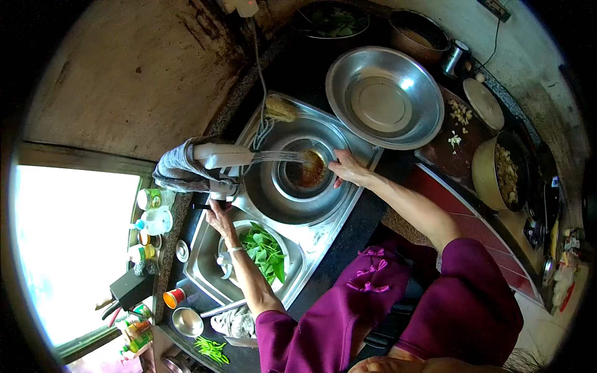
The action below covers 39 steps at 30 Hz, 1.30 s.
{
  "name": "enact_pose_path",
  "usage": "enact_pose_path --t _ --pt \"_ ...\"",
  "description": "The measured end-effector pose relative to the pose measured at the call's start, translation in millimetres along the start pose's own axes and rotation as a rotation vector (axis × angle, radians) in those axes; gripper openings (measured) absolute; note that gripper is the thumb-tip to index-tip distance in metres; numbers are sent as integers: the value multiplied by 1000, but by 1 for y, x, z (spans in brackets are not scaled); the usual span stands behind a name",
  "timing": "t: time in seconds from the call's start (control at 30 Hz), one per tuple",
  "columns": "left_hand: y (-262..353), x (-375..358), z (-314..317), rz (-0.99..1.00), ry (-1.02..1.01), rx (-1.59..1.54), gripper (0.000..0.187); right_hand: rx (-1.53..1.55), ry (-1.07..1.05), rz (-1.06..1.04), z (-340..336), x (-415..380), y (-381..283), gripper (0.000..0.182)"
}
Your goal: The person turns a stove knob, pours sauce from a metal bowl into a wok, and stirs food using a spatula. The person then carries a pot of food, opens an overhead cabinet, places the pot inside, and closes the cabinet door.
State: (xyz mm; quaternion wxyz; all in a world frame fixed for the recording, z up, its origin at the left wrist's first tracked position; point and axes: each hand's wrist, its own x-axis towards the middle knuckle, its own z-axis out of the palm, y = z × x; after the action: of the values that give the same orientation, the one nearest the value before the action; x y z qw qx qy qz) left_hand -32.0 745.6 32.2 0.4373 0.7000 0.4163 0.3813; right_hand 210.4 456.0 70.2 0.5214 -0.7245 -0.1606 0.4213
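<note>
My right hand [349, 169] grips the rim of a metal bowl [287, 181] inside the round sink basin [267, 202]. Reddish-brown liquid or residue lies in the bowl. Water [280, 158] streams into it from the faucet [221, 155], which has a grey cloth [177, 166] wrapped over it. At the faucet's base, my left hand [220, 219] has its fingers closed on the black faucet lever [201, 206]. Below my left forearm, green leafy vegetables [262, 250] sit in a light bowl in the second basin [200, 258].
A large steel basin [384, 98] stands beyond the sink on the right. Chopped pieces lie on a board [444, 155] near a pot [491, 174]. Bottles [155, 221] and a knife block [132, 289] line the windowsill. Green peppers [211, 350] and a small bowl [187, 322] are at the near left.
</note>
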Motion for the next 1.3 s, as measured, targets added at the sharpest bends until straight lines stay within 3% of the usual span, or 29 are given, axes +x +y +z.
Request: enact_pose_path --t 0.07,0.2,0.3,0.37,0.5,0.7,0.83,0.9,0.97,1.03,1.1,1.17,1.2,1.3 --pt "7 3 0 -160 27 -64 60 22 -7 10 -3 -4 0 28" --pt "11 4 -3 -149 -11 -83 61 28 -7 32 -2 -8 -1 26" --pt "8 9 -7 -220 -29 -155 64 74 -34 -44 0 -7 3 22" --pt "11 14 -9 -395 -21 -293 67 54 -39 -23 -1 -9 7 19" --pt "21 13 -10 -448 -9 -318 66 52 -70 -5 -15 -38 2 14" --pt "2 22 -16 -552 -50 -395 68 84 -67 -59 -37 -83 5 28" --pt "1 22 -20 -553 -130 -468 72 49 -3 -36 -42 -105 13 27" --pt "10 18 -15 -554 -61 -359 73 47 24 -21 -38 -107 22 23" --pt "4 19 -13 -561 -111 -360 76 203 45 -52 -35 -117 26 17" --pt "14 11 -5 -561 -7 -472 80 245 89 -67 -38 -127 34 15" --pt "0 14 -6 -573 -65 -593 81 287 140 -83 -42 -142 42 14" --pt "5 1 -6 -536 -62 -545 80 73 179 -23 -49 -162 42 13" --pt "10 -1 -6 -589 -56 -567 81 71 157 -21 -50 -172 42 14" --pt "31 -34 -2 -484 -15 -549 81 208 98 -47 -44 -185 54 16"
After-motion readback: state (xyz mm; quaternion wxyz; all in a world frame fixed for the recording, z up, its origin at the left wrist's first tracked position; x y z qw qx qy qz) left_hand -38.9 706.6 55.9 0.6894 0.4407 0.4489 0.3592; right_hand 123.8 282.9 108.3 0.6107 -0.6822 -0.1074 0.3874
